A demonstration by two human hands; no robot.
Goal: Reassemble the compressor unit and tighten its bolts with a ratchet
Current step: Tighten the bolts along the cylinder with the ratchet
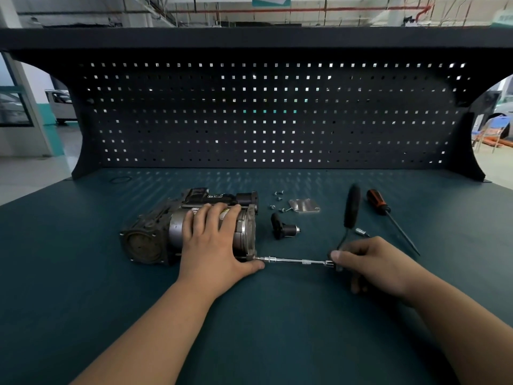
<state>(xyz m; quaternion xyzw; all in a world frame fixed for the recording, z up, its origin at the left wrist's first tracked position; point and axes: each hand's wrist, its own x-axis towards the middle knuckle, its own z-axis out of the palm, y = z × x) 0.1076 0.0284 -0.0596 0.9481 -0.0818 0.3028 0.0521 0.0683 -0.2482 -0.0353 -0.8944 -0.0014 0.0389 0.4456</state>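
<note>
The grimy compressor unit (pixel 155 234), a grey cylinder in dark housing, lies left of centre on the surface (pixel 249 315) under the spread left grip (pixel 213 240); its label is unreadable. The right grip (pixel 369 262) curls round one ratchet (pixel 352 207); one screwdriver (pixel 377 202) and roughly five screws (pixel 279 200) lie beyond.

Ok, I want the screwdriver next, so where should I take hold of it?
Take the screwdriver by its thick orange-and-black handle, the end farthest from you; the thin shaft runs back toward the bench edge. Come from above on its right side, because the ratchet, held in the right hand, has its black handle close on the left.
</note>
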